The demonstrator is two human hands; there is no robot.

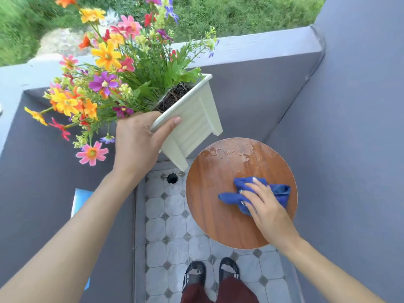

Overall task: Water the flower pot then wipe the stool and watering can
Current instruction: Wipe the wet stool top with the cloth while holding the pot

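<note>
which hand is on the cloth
The right hand, pressing the blue cloth flat on the stool. The left hand grips the tilted white pot instead.

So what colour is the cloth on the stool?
Dark blue. The crumpled cloth shows best in the head view.

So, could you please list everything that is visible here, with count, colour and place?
pot: 1, white, tilted, left of stool
flowers: many, mixed colours, in pot
stool: 1, brown, on floor, right
water: 1 patch, clear, stool's far side
cloth: 1, blue, on stool
hole: 1, dark, in floor, far end
floor: 1, grey tiles, below
walls: several, grey, around floor
grass: green, beyond walls
sandals: 2, black, bottom
left hand: 1, grips pot rim
right hand: 1, presses cloth
</note>
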